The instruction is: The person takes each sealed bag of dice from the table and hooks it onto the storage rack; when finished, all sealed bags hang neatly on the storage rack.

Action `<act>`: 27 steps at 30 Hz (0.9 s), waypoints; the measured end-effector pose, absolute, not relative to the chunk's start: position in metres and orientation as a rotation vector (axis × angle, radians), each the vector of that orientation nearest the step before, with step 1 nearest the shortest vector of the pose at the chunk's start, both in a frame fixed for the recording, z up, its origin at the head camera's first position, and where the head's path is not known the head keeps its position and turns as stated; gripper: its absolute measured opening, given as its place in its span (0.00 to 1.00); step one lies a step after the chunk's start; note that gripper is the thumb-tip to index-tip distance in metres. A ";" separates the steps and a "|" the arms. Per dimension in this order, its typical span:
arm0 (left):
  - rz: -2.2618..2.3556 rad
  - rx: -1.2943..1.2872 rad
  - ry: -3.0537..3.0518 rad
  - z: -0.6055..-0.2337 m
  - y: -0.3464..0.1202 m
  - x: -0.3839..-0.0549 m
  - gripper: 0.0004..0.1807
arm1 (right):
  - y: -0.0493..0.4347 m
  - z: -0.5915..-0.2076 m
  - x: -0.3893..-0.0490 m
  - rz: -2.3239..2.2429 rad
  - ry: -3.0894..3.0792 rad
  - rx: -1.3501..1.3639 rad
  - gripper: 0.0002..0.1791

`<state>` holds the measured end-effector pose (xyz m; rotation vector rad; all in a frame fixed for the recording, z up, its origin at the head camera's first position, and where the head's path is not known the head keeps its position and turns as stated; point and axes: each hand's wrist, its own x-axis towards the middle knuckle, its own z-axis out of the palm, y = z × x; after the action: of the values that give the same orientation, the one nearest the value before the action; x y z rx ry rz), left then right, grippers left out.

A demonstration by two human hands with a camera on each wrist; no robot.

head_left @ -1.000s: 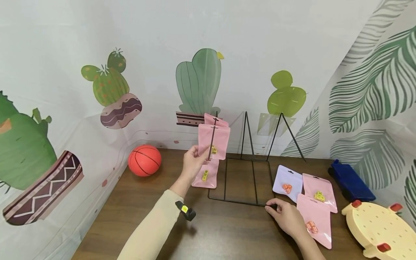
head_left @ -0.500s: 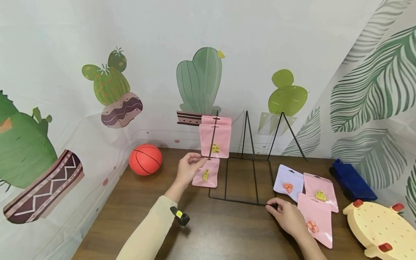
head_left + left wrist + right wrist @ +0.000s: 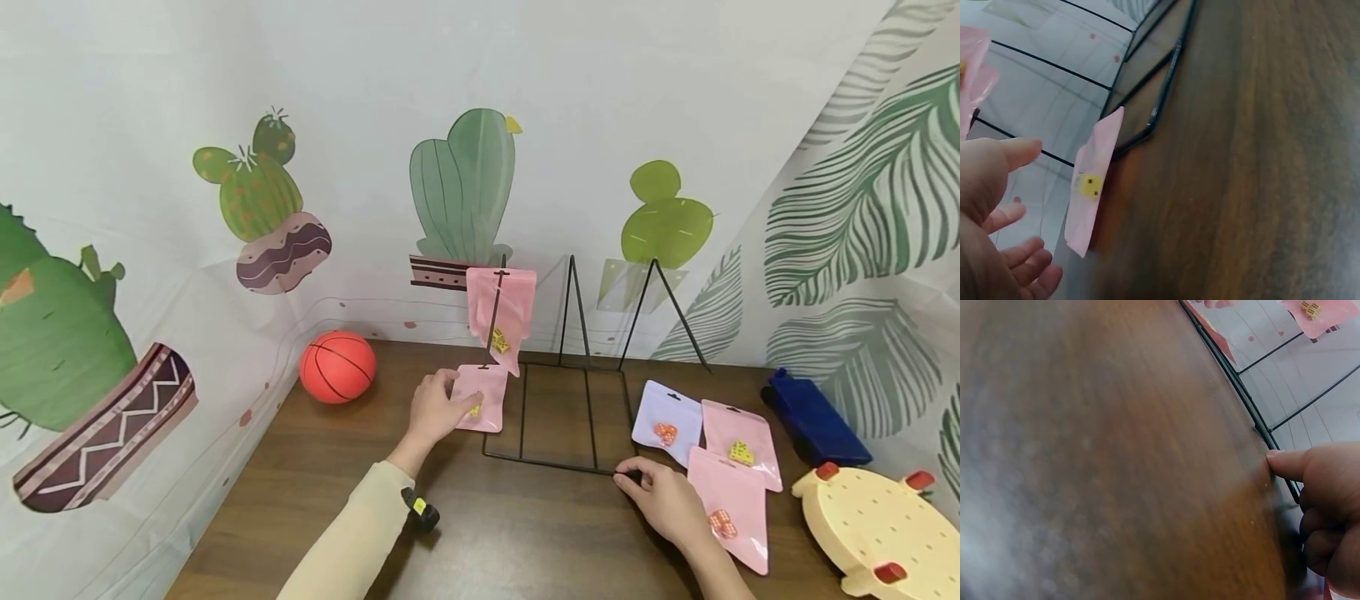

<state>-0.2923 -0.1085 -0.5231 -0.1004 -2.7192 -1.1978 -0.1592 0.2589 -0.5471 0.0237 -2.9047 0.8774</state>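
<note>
My left hand [image 3: 435, 408] is at a pink pouch [image 3: 491, 383] with yellow dice, the thumb overlapping its front in the head view. In the left wrist view, the thumb and fingers are spread, with the pouch [image 3: 1097, 156] just beyond them. Its hang hole is at the front tip of the left hook of a black wire rack [image 3: 551, 464]. Further back on this hook hang other pink pouches [image 3: 513, 292], the front one twisted. My right hand [image 3: 663, 500] pinches the rack's front right corner; in the right wrist view a fingertip presses on the wire [image 3: 1250, 403].
Right of the rack lie a lilac pouch [image 3: 663, 408] and two pink pouches [image 3: 727, 479], all with dice. A blue object [image 3: 821, 421] and a cream round board with red pegs [image 3: 885, 517] are at the far right. An orange-red ball [image 3: 337, 367] sits at the left back.
My left hand has come down from the upper pouches to the lower front one. The front upper pouch has turned from flat to twisted. My right hand stays on the rack corner.
</note>
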 end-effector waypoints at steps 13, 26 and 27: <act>-1.019 -0.016 -2.848 -0.539 -0.092 -0.297 0.45 | 0.261 -0.549 -0.160 0.872 -2.894 0.025 0.05; -1.184 0.039 -2.840 -0.536 -0.089 -0.295 0.50 | 0.260 -0.549 -0.160 0.882 -2.901 0.020 0.05; -1.209 0.041 -2.837 -0.536 -0.090 -0.295 0.51 | 0.260 -0.549 -0.160 0.884 -2.900 0.019 0.05</act>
<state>-0.2950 -0.0902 -0.5358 0.0409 -2.8375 -1.2090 -0.1603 0.2603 -0.5493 0.0187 -2.9003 0.8836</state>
